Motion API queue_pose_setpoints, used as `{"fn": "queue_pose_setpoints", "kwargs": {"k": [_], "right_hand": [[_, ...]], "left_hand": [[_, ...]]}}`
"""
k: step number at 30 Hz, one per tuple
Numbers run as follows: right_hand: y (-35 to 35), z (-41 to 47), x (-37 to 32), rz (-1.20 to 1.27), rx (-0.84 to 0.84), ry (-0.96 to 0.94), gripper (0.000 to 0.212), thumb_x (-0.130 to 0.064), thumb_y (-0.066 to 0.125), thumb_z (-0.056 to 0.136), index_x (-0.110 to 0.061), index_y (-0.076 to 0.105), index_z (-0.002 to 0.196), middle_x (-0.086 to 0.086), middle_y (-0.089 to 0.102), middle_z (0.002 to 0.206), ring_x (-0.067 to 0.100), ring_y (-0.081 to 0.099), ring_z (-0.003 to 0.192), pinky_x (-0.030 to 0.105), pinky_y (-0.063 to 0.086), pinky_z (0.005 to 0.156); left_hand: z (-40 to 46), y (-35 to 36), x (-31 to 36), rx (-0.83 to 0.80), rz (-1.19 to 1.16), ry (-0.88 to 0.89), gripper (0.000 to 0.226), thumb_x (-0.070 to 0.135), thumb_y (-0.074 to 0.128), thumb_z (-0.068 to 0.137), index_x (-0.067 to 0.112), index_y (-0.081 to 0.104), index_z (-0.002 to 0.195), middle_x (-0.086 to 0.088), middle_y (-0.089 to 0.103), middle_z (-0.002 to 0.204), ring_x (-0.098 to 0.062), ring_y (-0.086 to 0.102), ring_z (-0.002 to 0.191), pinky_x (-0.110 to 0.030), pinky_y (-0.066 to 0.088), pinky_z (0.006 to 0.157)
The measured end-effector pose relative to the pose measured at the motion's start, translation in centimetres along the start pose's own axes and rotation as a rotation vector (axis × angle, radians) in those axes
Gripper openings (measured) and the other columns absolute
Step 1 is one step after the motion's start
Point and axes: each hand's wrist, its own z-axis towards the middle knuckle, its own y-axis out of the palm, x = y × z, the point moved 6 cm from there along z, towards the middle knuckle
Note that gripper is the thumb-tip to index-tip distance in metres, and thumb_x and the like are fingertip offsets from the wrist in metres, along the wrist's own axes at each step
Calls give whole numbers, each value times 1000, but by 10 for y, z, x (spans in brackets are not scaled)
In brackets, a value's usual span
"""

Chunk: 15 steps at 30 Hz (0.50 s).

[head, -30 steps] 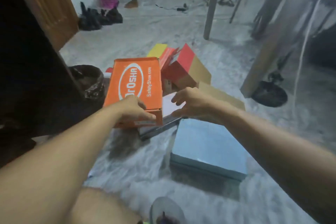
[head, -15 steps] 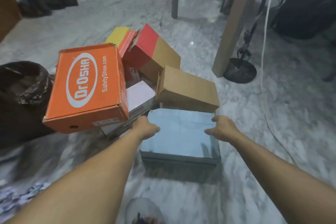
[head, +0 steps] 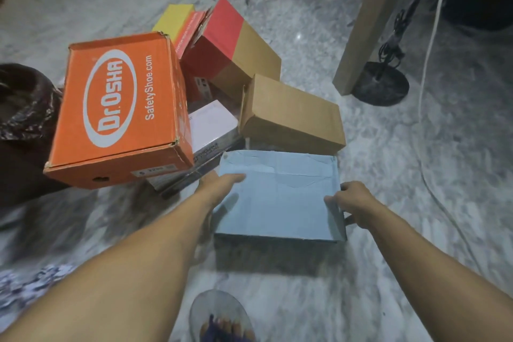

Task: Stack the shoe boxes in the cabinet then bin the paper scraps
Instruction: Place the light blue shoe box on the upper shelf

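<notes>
Both hands have slid nearer along the blue box (head: pixel 277 197), which sits on the marble floor (head: pixel 416 161) before the pile. The left hand (head: pixel 219 186) now lies flat on its lid; the right hand (head: pixel 351 203) grips its right edge. The orange box (head: pixel 119 108) stays tilted atop the pile.

Both arms outstretched; left hand (head: pixel 219 189) flat, right hand (head: pixel 352 203) curled, gripping.
</notes>
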Motion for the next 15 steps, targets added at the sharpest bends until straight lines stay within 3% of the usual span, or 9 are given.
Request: {"fn": "queue_pose_setpoints", "kwargs": {"k": [2,6,8,10,11,13,15], "right_hand": [[-3,-6,-2,85,20,-31,15,6,58,83,-7,57,92,13,65,93,28,62,79,45,56,65],[-12,-20,-3,449,95,-39,9,-14,48,79,-11,55,75,8,62,81,30,59,76,41,48,63],[-14,-24,-2,560,68,-26,34,-39,44,90,-13,56,72,5,59,77,27,57,77,43,48,69],[-15,-28,-4,536,18,-38,56,-67,43,87,-17,67,87,3,65,89,26,62,88,53,52,79],[-15,-31,-6,502,-11,-53,53,-71,45,85,-24,69,94,3,66,97,26,63,94,57,52,82],[-15,-38,-10,427,-77,-88,32,-61,54,84,-34,67,98,5,65,107,30,62,100,64,52,81],[-16,-42,-12,325,-164,-112,29,-48,60,78,-34,65,103,9,64,111,34,61,102,65,53,77]], "left_hand": [[1,-3,2,-2,-119,3,70,73,57,77,20,64,122,-1,61,121,-25,59,103,-35,45,90],[-1,-13,8,38,-424,-7,118,100,41,49,17,59,130,-8,66,123,-26,65,102,-43,49,94],[-3,-19,12,61,-504,3,105,94,37,64,13,60,128,-9,67,119,-25,64,98,-45,52,87],[-8,-21,13,54,-498,-32,103,94,45,56,17,62,123,-6,68,114,-24,64,94,-42,53,76],[-8,-24,11,60,-456,-38,100,90,54,52,19,61,123,-4,68,114,-23,65,93,-39,53,71],[-12,-28,10,52,-353,-8,72,64,67,69,19,59,124,-4,68,112,-22,64,89,-34,51,65],[-13,-28,10,-21,-260,-4,44,40,66,82,21,57,121,-4,66,112,-23,62,87,-41,53,71]]}}
